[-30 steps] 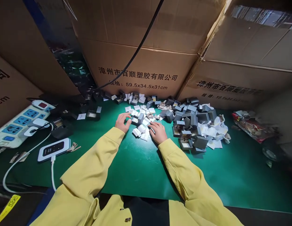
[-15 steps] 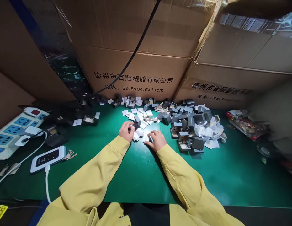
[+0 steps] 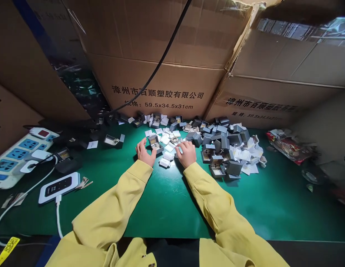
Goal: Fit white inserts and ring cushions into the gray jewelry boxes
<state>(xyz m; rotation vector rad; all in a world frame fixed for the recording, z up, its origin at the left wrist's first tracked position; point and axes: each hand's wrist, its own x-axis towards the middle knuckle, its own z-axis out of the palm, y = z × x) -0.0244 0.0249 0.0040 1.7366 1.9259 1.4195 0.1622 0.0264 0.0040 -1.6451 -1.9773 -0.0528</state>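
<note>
My left hand grips a small open grey box just above the green mat. My right hand is beside it with fingers curled over something small and pale that I cannot make out. White foam pads lie on the mat between and below both hands. A heap of small grey boxes, some open, mixed with white cards spreads to the right of my right hand. More boxes and cards lie along the back. Both sleeves are yellow.
Large cardboard cartons wall the back of the mat, with a black cable hanging across them. At the left lie a power strip, a white device on a cable and another open box. A red packet lies at the right.
My left hand has picked a grey box out of the scatter and holds it open side up. My right hand has shifted slightly back and right, staying curled.
</note>
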